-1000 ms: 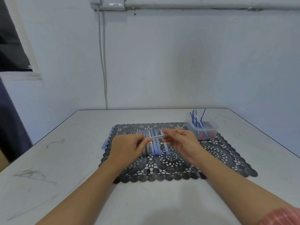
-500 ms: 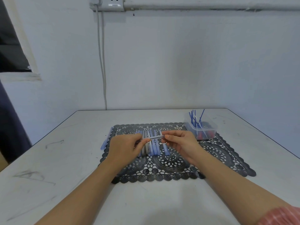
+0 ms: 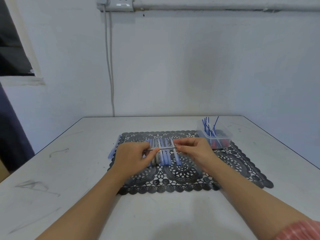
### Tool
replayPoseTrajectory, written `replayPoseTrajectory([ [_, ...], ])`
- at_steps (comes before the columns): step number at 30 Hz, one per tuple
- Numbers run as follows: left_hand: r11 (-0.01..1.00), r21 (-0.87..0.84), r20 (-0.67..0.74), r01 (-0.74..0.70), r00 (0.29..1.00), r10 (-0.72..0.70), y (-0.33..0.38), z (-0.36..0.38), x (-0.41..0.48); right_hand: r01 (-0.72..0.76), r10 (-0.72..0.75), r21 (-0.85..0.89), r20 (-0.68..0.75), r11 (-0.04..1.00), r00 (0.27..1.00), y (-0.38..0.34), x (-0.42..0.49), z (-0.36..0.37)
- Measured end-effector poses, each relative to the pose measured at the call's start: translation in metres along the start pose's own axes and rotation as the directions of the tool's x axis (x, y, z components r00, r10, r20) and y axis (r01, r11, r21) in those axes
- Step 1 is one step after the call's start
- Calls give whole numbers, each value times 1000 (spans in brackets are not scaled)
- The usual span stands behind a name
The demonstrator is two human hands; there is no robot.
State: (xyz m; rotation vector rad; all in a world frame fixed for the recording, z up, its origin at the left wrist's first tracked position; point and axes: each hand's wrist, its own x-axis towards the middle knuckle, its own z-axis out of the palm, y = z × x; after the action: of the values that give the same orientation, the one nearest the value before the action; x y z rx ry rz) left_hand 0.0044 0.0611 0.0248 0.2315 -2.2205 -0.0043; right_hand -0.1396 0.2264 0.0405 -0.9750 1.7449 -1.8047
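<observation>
A: Grey pen (image 3: 164,148), item one: location?
B: Above the pen row (image 3: 164,159), long axis left–right; left hand (image 3: 133,157) pinches its left end, right hand (image 3: 195,152) its right (each grip closed on it).

We see a scuffed white rectangular table (image 3: 69,196) bearing a black lace-patterned placemat (image 3: 242,170) (scalloped edges, lying flat) around its middle.

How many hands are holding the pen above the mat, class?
2. The left hand pinches the pen at its left end; the right hand pinches its right end. Both are over the black lace mat.
</observation>
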Motion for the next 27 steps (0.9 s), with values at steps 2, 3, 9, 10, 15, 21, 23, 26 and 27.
replayPoseTrajectory([
  [2, 1000, 15, 8, 3, 1000, -3, -1, -1, 0, 78, -86, -205, -34, 976, 996, 1, 0, 0],
  [3, 1000, 19, 9, 10, 1000, -10, -2, -1, -1, 124, -144, -322, -39, 939, 989, 2, 0, 0],
  [9, 999, 35, 14, 28, 1000, -28, -2, -6, 1, 464, -493, -758, 219, 458, 842, 7, 1, 0],
  [10, 999, 39, 16, 25, 1000, -26, -2, -6, 1, 482, -493, -771, 255, 415, 832, 7, 2, 0],
  [15, 1000, 18, 10, 18, 1000, -19, -2, -6, 1, 503, -423, -798, 351, 331, 835, 0, -3, 0],
  [21, 1000, -24, 2, -3, 1000, 3, -5, -4, 0, 544, -381, -779, 421, 312, 823, -5, -6, -2],
  [23, 1000, -30, 0, 1, 1000, -1, -6, -3, 0, 542, -367, -773, 424, 329, 828, -6, -6, -2],
  [26, 998, -55, -3, 3, 1000, -4, -6, -1, -1, 534, -331, -773, 432, 344, 839, -6, -6, -3],
  [27, 998, -63, -5, 7, 1000, -7, -7, 0, -1, 532, -326, -772, 432, 348, 841, -6, -5, -3],
])
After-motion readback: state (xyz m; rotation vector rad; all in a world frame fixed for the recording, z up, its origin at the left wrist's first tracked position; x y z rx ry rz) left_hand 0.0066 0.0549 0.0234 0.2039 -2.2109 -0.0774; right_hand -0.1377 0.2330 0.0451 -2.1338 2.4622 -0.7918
